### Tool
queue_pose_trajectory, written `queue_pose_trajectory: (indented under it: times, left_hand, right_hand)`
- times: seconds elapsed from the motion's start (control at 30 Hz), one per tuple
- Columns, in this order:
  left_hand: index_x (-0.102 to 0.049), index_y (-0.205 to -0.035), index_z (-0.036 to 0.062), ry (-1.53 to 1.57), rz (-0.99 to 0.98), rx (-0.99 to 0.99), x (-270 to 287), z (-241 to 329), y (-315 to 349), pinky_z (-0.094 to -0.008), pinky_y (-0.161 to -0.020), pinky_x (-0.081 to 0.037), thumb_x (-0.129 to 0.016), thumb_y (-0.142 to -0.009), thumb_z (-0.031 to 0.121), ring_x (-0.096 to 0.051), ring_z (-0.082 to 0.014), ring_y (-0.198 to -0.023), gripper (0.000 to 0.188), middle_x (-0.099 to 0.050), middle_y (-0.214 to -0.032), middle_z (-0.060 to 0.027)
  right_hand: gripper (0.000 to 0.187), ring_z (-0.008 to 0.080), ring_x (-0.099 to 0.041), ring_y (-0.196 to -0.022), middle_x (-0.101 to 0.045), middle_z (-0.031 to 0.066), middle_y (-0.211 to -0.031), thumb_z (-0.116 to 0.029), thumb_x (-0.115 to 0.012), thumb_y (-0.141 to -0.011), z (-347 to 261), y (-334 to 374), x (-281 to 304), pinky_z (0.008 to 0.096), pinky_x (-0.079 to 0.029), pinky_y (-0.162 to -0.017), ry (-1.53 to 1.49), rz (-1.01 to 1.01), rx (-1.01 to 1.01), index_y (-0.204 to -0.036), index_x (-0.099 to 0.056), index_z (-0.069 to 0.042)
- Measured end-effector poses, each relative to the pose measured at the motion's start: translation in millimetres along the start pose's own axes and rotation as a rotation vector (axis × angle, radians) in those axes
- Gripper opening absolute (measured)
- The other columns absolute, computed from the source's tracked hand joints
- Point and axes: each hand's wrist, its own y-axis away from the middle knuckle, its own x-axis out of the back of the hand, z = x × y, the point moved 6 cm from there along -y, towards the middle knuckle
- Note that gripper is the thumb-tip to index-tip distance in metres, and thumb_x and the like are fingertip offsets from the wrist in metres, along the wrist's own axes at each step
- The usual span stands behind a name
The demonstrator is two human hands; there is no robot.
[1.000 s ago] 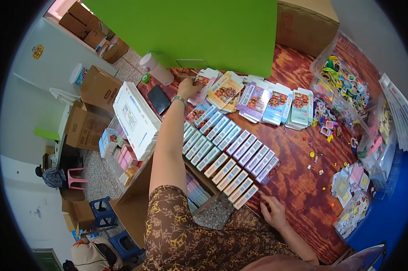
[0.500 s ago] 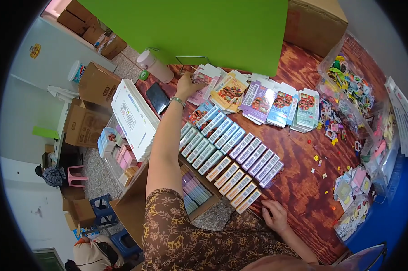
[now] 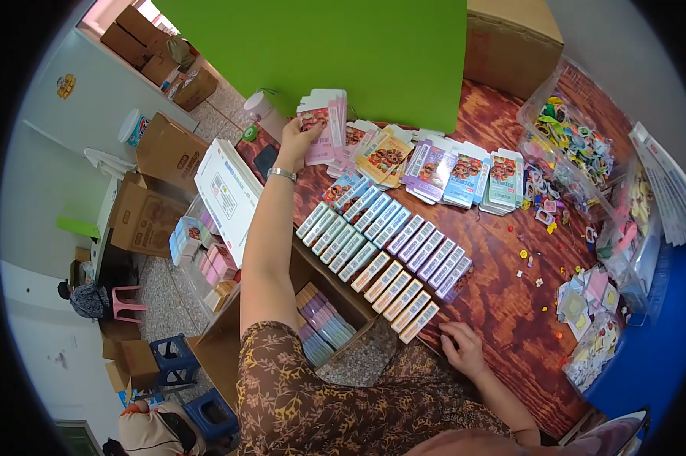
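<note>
At the far side of the table my left hand (image 3: 299, 138) is closed on a small stack of flat pink cartons (image 3: 329, 129), held raised with their flaps upward. More flat pink cartons (image 3: 350, 144) lie just right of it, beside a yellow carton stack (image 3: 384, 156). Flat purple cartons (image 3: 432, 169), blue cartons (image 3: 467, 177) and green cartons (image 3: 504, 178) continue the row. My right hand (image 3: 462, 348) rests at the near table edge with bent fingers apart, holding nothing. It is nearest to the filled orange boxes (image 3: 403, 304), which stand in rows with purple, blue and green ones.
An open brown carton (image 3: 324, 323) with packed boxes sits below the near left edge. A phone (image 3: 265, 159) and a pink bottle (image 3: 263, 110) stand left of my left hand. Clear bins (image 3: 575, 144) of small colourful trinkets are at right. A green board (image 3: 335, 61) rises behind.
My left hand has lifted a stack of pink cartons off the pile, up and slightly left. The right hand stays at the table edge. The view has shifted a little.
</note>
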Motion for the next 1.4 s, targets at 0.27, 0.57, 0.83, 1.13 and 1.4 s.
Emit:
queue_pose_trajectory:
  times: [0.27, 0.57, 0.83, 1.13, 1.4]
  left_hand:
    - [-0.065, -0.117, 0.0007, 0.162, -0.501, -0.030, -152.1, 104.3, 143.9, -0.0277, -0.081, -0.056, -0.071, -0.093, 0.007, -0.068, -0.0104, -0.089, 0.026, -0.073, -0.105, -0.0041]
    - [-0.059, -0.113, -0.0060, -0.160, -0.763, -0.192, -335.5, 81.4, 328.2, -0.0375, -0.081, -0.054, -0.081, -0.082, 0.016, -0.069, -0.0203, -0.091, 0.044, -0.071, -0.099, -0.0163]
    - [-0.061, -0.107, -0.0041, -0.048, -0.737, 0.299, -340.9, -30.5, 418.1, -0.0284, -0.070, -0.055, -0.074, -0.089, 0.007, -0.066, -0.0113, -0.083, 0.025, -0.070, -0.095, -0.0065]
    - [-0.056, -0.112, -0.0005, -0.010, -0.578, 0.349, -293.0, -68.8, 444.4, -0.0274, -0.078, -0.056, -0.068, -0.095, 0.005, -0.066, -0.0107, -0.089, 0.022, -0.069, -0.104, -0.0066]
    - [-0.056, -0.118, -0.0033, -0.226, -0.565, 0.089, -296.6, -70.6, 439.7, -0.0284, -0.082, -0.053, -0.073, -0.090, 0.007, -0.066, -0.0123, -0.094, 0.034, -0.070, -0.103, -0.0077]
  right_hand:
    - [0.013, 0.0089, -0.059, -0.075, -0.065, 0.0013, -0.085, -0.009, -0.061, -0.098, 38.1, 6.0, 19.8, 0.0267, -0.049, -0.068, -0.327, 0.166, -0.348, -0.103, -0.068, 0.001]
    - [0.071, 0.0151, -0.065, -0.092, -0.060, 0.0105, -0.121, -0.046, -0.053, -0.104, 8.4, 21.6, 153.7, 0.0278, -0.054, -0.078, -0.806, 0.536, -0.188, -0.155, -0.022, -0.007]
    - [0.028, 0.0391, -0.065, -0.088, -0.065, 0.0172, -0.098, -0.019, -0.066, -0.094, 55.6, 119.0, 197.2, 0.0461, -0.054, -0.080, 0.622, 0.398, -0.098, -0.120, -0.067, -0.009]
    - [0.031, 0.0388, -0.063, -0.094, -0.061, 0.0157, -0.102, -0.013, -0.073, -0.086, 109.0, 69.9, 169.8, 0.0473, -0.053, -0.080, 0.717, 0.546, -0.298, -0.115, -0.063, -0.011]
    - [0.027, 0.0399, -0.064, -0.100, -0.059, 0.0174, -0.111, -0.019, -0.067, -0.092, 160.3, -75.6, 183.8, 0.0503, -0.055, -0.082, 0.765, 0.421, -0.245, -0.116, -0.063, -0.008]
